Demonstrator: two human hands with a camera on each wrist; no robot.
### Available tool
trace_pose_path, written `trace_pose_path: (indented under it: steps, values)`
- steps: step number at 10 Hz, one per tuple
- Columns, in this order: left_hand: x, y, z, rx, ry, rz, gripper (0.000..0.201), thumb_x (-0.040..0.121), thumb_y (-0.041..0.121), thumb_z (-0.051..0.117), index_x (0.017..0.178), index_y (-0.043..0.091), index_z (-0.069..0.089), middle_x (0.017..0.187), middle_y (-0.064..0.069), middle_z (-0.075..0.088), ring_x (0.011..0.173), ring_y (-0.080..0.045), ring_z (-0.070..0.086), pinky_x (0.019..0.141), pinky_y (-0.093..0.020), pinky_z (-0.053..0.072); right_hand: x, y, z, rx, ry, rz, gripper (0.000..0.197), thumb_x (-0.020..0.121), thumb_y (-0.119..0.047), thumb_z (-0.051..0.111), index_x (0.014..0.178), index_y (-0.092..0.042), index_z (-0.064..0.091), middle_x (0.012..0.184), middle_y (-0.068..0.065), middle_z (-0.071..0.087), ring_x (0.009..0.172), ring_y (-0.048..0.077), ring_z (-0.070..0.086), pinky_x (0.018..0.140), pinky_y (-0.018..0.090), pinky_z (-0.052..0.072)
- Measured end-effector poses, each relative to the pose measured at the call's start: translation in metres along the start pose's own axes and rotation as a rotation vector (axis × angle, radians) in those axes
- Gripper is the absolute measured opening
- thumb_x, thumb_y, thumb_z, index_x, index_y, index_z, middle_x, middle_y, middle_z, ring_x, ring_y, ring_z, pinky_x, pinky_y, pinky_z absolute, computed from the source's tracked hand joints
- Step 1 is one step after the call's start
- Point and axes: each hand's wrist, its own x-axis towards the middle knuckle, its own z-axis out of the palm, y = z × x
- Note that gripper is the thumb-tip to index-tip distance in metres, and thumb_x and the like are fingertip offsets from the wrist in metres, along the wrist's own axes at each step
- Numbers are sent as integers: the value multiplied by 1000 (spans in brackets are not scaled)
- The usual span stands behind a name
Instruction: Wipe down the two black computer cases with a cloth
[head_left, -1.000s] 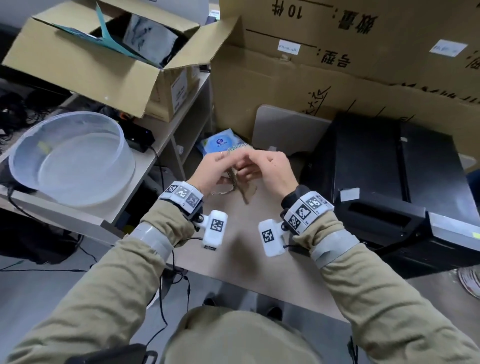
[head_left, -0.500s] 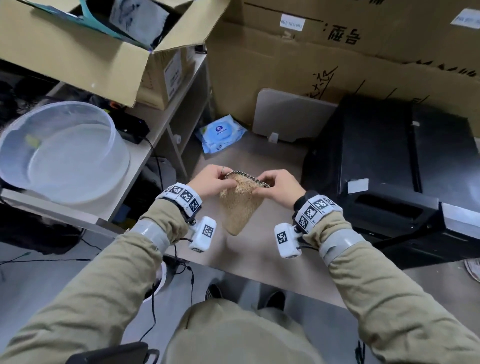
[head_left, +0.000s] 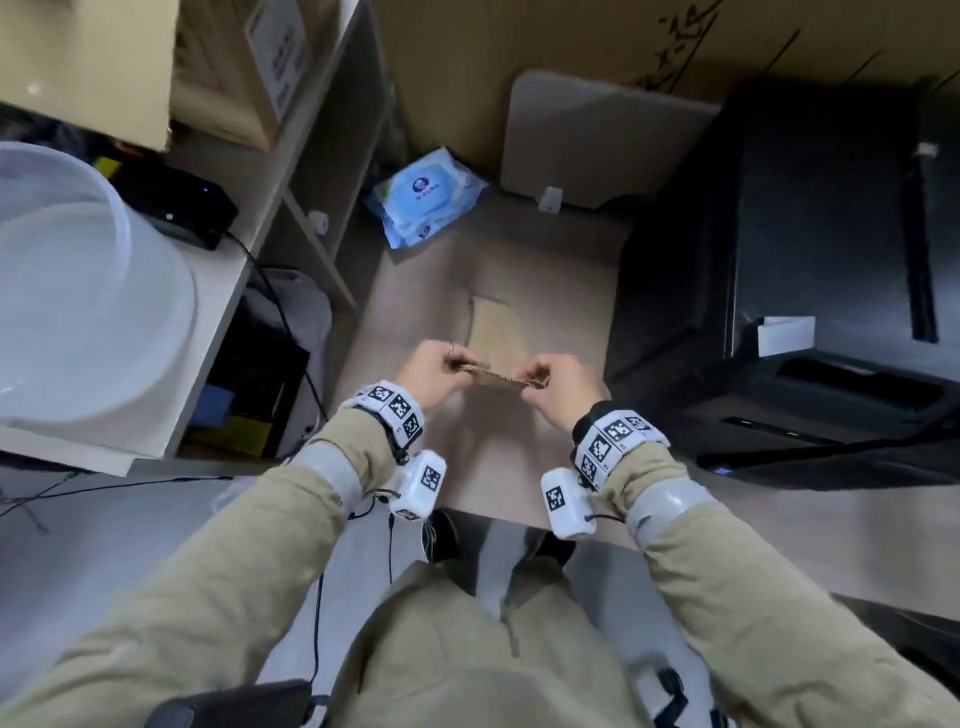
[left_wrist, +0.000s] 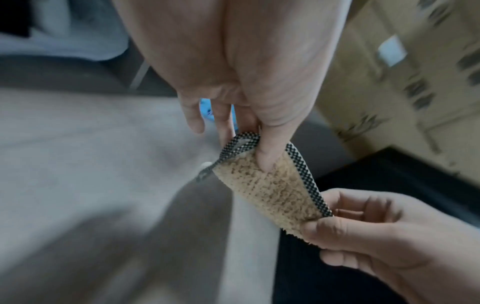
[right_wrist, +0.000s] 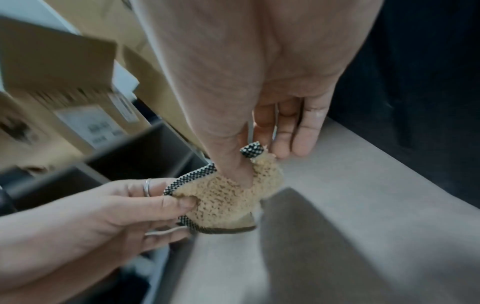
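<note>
Cloth (head_left: 496, 358) stretched between left hand (head_left: 434, 371) and right hand (head_left: 558, 382), each grip pinching one edge.

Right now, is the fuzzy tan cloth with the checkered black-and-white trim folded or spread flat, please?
Folded: the fuzzy tan cloth is doubled over, its trim meeting, pinched by the left hand and right hand.
</note>
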Motion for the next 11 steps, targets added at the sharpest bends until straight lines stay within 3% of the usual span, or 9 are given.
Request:
trace_pose_path:
  steps: [1,2,4,5,6,7,8,9,11]
  values:
    - [-2,-51,30,190,-48,-135,18,88,13,70,98,27,78,88,6,71,83,-8,64,79,-21,48,4,35,50,-78,-197,107,18,84,-23,70,100,-30,76,97,-9,74,95,18,68,85,26,51]
    - [-6,-81,48,246,-115,-175,20,89,17,69,105,27,77,99,7,75,93,-11,67,90,-25,52,6,57,79,-36,-295,131,14,82,-30,73,96,-31,75,105,-5,75,99,20,69,95,36,53]
    - [15,-72,44,151,-2,-208,29,89,19,71,118,19,71,107,5,73,96,-13,68,95,-29,52,28,63,69,19,-45,145,26,91,-32,68,118,-32,70,120,-6,71,106,18,65,96,33,51]
    - [34,-59,39,138,150,-217,38,91,15,64,129,21,61,116,4,69,103,-15,66,98,-29,50,44,55,56,88,-9,114,71,89,-37,72,151,-23,40,151,3,47,131,20,50,111,39,41]
    - [40,-55,36,132,123,-304,37,92,18,63,129,17,61,118,0,69,107,-18,65,98,-28,49,51,48,48,22,-152,128,91,85,-42,75,157,-16,25,160,6,33,144,24,37,119,41,31]
    - [35,-37,35,1,97,-308,18,91,17,66,109,18,67,91,4,71,80,-12,67,72,-10,51,49,39,40,159,-118,125,63,89,-33,72,145,-20,47,146,0,53,129,20,54,113,38,40]
    - [34,8,24,-331,123,-231,3,94,10,65,93,12,64,82,-4,66,67,-14,59,57,-11,49,47,11,15,423,13,90,34,93,-32,67,125,-23,63,118,-4,69,110,17,66,103,37,49]
    - [37,68,-1,-453,109,-113,19,97,26,63,98,7,65,80,-6,69,64,-13,59,62,-20,45,38,-35,-32,712,97,-4,22,99,-37,59,112,-20,66,111,1,72,92,14,69,82,29,53]
    - [23,185,-49,-565,116,260,33,90,42,63,84,9,67,75,-6,66,61,-11,58,61,-22,45,1,-110,-139,1077,84,-163,48,105,-50,37,123,-17,67,110,2,72,88,9,67,84,31,50]
